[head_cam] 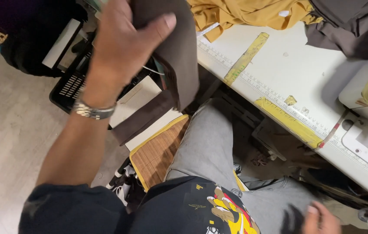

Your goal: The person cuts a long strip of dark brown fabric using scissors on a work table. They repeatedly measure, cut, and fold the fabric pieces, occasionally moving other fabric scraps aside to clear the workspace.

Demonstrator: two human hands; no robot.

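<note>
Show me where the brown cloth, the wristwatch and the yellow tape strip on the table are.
brown cloth (pixel 179 56): head view, on the hanging middle fold.
wristwatch (pixel 92 111): head view, on the metal band.
yellow tape strip (pixel 245 58): head view, on the strip's middle.

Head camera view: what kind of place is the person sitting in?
Probably a sewing workshop. A white sewing machine stands on a white table with measuring tape strips along its edge, yellow cloth is piled on it, and the left hand holds up a piece of brown fabric.
</note>
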